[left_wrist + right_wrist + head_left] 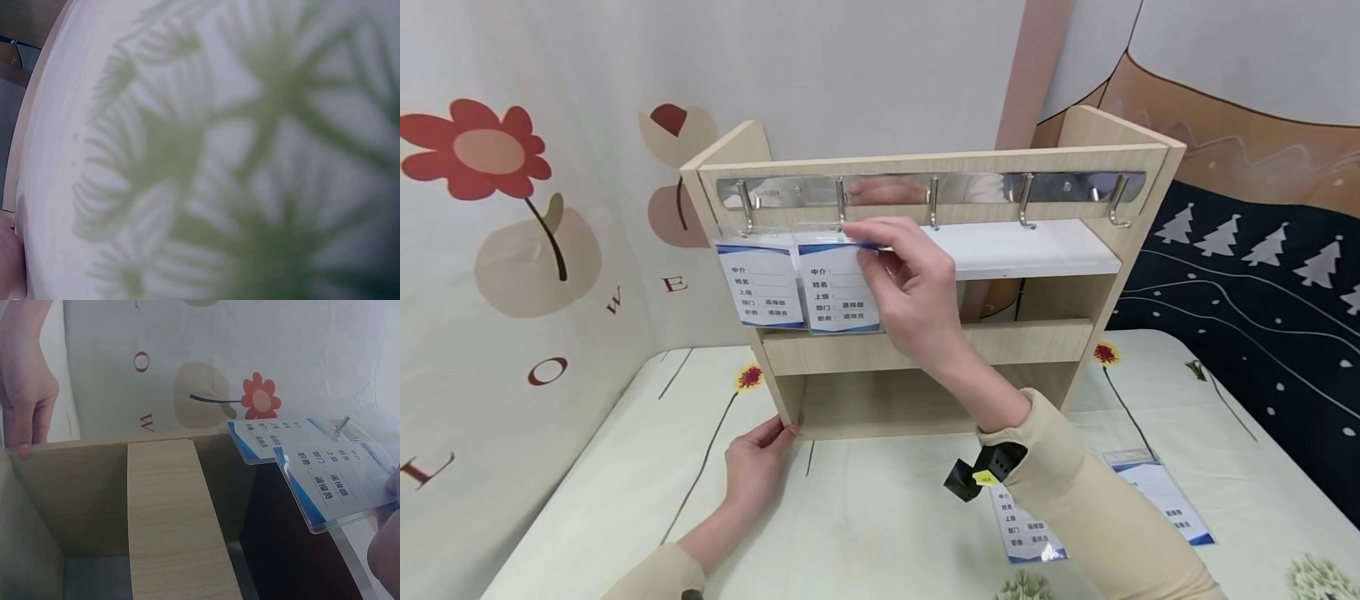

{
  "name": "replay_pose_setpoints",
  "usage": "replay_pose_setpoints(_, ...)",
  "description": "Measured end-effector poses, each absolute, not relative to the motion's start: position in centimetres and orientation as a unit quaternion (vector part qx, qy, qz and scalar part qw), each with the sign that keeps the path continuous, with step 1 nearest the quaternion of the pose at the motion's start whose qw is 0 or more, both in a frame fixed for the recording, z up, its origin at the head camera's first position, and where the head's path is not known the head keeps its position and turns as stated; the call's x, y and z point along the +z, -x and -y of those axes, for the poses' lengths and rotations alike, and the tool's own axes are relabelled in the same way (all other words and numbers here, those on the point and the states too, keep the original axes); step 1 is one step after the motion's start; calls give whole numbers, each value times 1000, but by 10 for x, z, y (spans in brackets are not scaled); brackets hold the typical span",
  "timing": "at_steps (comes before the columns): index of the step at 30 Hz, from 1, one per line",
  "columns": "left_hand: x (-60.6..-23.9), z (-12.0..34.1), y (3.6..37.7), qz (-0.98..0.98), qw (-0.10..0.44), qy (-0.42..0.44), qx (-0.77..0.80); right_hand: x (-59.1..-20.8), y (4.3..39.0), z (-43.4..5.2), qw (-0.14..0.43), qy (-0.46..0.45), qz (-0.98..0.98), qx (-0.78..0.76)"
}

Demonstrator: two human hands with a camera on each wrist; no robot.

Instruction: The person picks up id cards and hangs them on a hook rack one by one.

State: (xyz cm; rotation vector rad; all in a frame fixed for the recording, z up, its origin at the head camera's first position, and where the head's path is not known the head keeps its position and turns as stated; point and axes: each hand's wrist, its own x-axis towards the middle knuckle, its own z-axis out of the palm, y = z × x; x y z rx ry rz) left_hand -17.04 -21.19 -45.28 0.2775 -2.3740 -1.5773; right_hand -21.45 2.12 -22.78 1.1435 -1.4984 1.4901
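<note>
Counter (865,533) draped in pale cloth with flower print; floral wall hanging behind, dark tree-pattern fabric out to the right. Nearest, under the right forearm, two badge cards (1028,525) lie flat on the cloth. Left hand (758,463) rests on the cloth, fingers fairly straight, fingertips touching the lower left corner of the wooden shelf unit (925,350). Further up, right hand (910,287) pinches the top edge of a clear badge holder (835,292) at the second hook (841,208) of the metal hook rail (925,190). Just left of that hand, another badge holder (762,287) hangs from the first hook. Left wrist view: blurred cloth only.
</note>
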Motion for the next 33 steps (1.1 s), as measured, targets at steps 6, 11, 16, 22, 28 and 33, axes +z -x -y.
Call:
replay_pose_setpoints(6, -451, 211, 169, 820, 140, -97, -546, -226, 214, -21, 361, -436, 584, 581)
replay_pose_setpoints(11, -451, 210, 169, 818, 144, -95, -549, -226, 213, -21, 346, -433, 591, 586)
replay_pose_setpoints(16, -452, 211, 170, 820, 142, -99, -546, -227, 212, -20, 330, -429, 593, 597)
replay_pose_setpoints(22, -453, 212, 171, 819, 146, -95, -547, -228, 214, -20, 325, -421, 597, 601)
replay_pose_setpoints(28, -454, 213, 171, 819, 145, -93, -548, -229, 217, -19, 324, -412, 603, 602)
replay_pose_setpoints(33, -454, 213, 172, 820, 144, -94, -546, -230, 219, -19, 331, -406, 604, 600)
